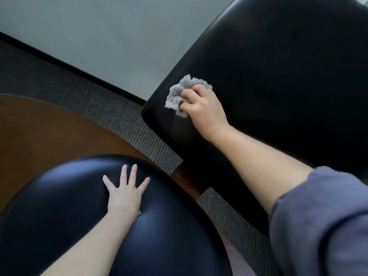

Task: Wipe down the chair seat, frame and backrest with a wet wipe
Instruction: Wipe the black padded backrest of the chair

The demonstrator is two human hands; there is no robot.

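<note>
A black leather chair seat fills the upper right. My right hand presses a crumpled grey-white wet wipe onto that seat near its left front corner. A faint damp streak shows just below the wipe. At lower left a rounded black leather backrest curves toward me, edged by a dark brown wooden frame. My left hand lies flat on the top of this backrest, fingers spread, holding nothing.
A brown wooden table top lies at the left. Dark ribbed carpet runs between it and the chair. A pale grey wall with a black baseboard stands behind. My rolled grey sleeve is at lower right.
</note>
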